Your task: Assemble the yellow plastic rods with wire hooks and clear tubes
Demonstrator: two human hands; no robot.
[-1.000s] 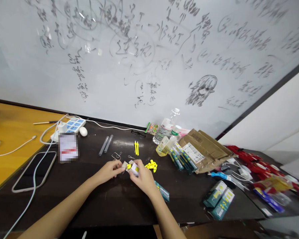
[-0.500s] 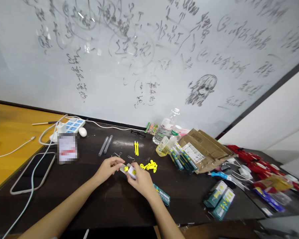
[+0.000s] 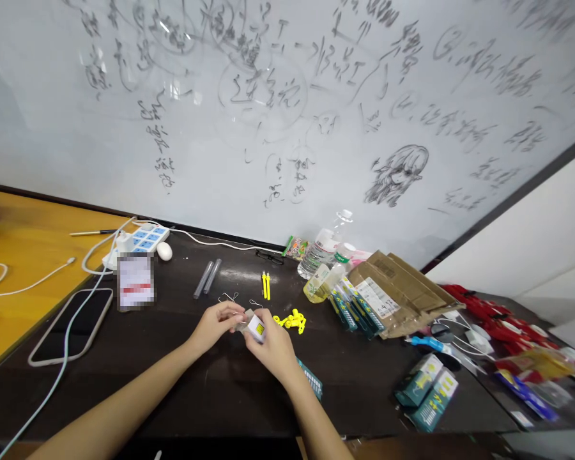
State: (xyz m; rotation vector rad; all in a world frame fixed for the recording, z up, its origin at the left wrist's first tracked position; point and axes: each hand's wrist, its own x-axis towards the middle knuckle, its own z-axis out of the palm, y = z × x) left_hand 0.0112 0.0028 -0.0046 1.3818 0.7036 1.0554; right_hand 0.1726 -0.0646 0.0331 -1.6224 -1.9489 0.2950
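Observation:
My right hand (image 3: 272,344) is closed round a small white box (image 3: 256,328) with a yellow square on its end. The fingers of my left hand (image 3: 219,324) are pinched at the box's open, see-through end; whatever lies between them is too small to make out. Just right of my right hand lies a pile of yellow plastic pieces (image 3: 294,321). Beyond my hands are two yellow sticks (image 3: 266,285), two clear tubes (image 3: 207,278) and thin bent wires (image 3: 229,298). A green box (image 3: 310,378) is partly hidden under my right forearm.
A phone (image 3: 71,326), a power strip (image 3: 146,239) and cables are at the left. Bottles (image 3: 319,281), green boxes (image 3: 426,391) and a flattened cardboard box (image 3: 395,294) stand or lie at the right. A whiteboard (image 3: 196,160) rises behind the table.
The yellow piece that showed at the box's open end is now out of sight. My left fingers are closer to that end. The whole view has shifted slightly.

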